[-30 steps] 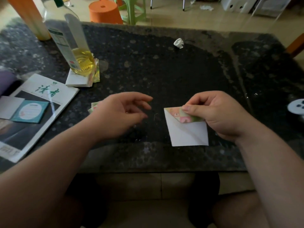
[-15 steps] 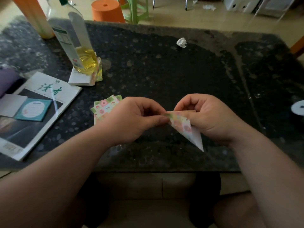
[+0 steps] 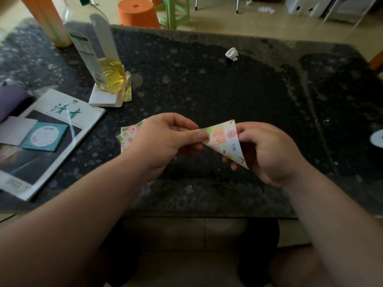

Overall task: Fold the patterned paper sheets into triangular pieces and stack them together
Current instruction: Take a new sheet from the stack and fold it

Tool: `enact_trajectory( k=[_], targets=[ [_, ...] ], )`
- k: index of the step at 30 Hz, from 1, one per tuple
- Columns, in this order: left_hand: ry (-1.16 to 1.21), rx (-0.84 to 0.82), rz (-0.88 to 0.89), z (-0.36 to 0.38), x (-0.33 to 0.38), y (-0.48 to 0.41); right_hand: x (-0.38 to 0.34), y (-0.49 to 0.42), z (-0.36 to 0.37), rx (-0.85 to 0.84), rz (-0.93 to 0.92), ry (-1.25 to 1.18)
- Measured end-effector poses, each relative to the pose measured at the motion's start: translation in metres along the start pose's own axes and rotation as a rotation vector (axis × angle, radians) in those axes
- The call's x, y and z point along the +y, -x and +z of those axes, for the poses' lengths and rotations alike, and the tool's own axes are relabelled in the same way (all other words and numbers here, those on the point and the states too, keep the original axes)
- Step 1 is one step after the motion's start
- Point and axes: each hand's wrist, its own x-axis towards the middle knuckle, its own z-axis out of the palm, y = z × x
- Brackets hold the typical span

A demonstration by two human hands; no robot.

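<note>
Your left grip (image 3: 165,139) pinches the folded paper (image 3: 224,139) by its left corner; your right grip (image 3: 269,154) seems to hold it from behind. Its long edge slants right, tip nearest you.

A clear bottle (image 3: 97,59) with yellow oil at its bottom stands on the dark speckled counter (image 3: 207,90). In front of the bottle and to its left lies a magazine (image 3: 83,119) with a teal card (image 3: 44,136) on it. Well to the bottle's right sits a crumpled white scrap (image 3: 232,54). Behind the bottle, on the floor, stands an orange stool (image 3: 137,13).

Home: plastic stools (image 3: 138,12), oil bottle (image 3: 97,50).
</note>
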Motion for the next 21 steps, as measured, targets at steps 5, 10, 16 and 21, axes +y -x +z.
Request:
enact_trajectory(
  k=[5,10,16,21],
  targets=[
    [0.041,0.052,-0.016,0.004,0.001,0.002,0.001,0.000,0.003,0.074,-0.045,0.014],
    [0.037,0.094,-0.010,0.004,-0.002,0.001,0.002,0.000,0.004,0.103,-0.064,0.101],
    [0.078,-0.041,-0.084,0.004,-0.001,0.003,0.011,-0.007,0.007,0.234,-0.090,0.168],
    [0.040,-0.104,-0.055,0.001,0.000,0.003,0.008,-0.007,0.008,0.253,-0.085,0.105]
  ],
)
